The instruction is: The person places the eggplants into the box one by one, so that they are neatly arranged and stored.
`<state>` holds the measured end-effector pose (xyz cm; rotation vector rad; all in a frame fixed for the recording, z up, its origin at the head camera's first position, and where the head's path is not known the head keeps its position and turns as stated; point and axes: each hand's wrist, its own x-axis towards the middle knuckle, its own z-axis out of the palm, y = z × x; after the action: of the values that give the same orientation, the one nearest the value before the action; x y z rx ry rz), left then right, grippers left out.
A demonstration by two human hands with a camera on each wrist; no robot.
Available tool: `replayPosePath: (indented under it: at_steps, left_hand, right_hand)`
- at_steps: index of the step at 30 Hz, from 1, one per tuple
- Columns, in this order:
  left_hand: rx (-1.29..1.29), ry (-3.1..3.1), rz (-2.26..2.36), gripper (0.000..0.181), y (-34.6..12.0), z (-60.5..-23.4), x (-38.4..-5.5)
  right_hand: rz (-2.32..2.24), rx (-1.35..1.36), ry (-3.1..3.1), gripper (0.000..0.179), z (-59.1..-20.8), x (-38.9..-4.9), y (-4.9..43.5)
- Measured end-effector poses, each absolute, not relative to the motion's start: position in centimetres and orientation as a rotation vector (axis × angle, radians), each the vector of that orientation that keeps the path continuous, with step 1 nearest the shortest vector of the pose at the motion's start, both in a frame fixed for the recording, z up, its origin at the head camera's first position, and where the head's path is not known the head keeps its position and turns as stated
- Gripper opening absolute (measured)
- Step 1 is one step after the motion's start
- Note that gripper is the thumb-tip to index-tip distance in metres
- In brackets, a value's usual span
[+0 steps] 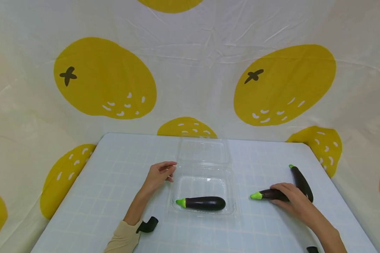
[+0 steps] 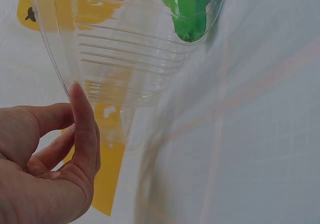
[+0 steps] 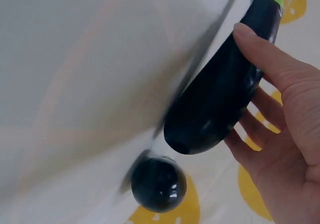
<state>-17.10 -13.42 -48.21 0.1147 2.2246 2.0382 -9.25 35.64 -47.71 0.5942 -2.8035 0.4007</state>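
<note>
My right hand (image 1: 292,200) grips a dark purple eggplant (image 3: 215,94) with a green cap, thumb on one side and fingers on the other. Its cap end points left in the head view. A second eggplant (image 1: 301,184) lies just behind that hand; the right wrist view shows its rounded end (image 3: 159,185). At the left rim of a clear plastic clamshell container (image 1: 206,171), my left hand (image 1: 159,175) rests its loosely bent fingers right at the edge. Inside the container's base, near the front, lies another eggplant (image 1: 206,203), its green cap (image 2: 190,14) toward the left.
The container's clear lid (image 1: 203,151) is folded back toward the rear of the table. A pale checked cloth covers the table (image 1: 107,196). Behind it hangs a white curtain (image 1: 193,77) printed with large yellow fruit. Dark wrist-camera mounts (image 1: 148,225) stick out by the forearms.
</note>
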Motion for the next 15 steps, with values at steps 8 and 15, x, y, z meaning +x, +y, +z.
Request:
replayPosePath:
  at_steps: [8,15]
  left_hand:
    - [0.110,2.226,2.036,0.035,-13.5,-48.3,-17.1]
    - [0.110,2.227,2.033,0.035,-13.5,-48.2,-17.2]
  right_hand:
    - [0.481,0.468,-2.919,0.044,-46.8,-9.2,34.8]
    - [0.516,0.399,-2.967,0.049,-46.1,-9.2,34.0]
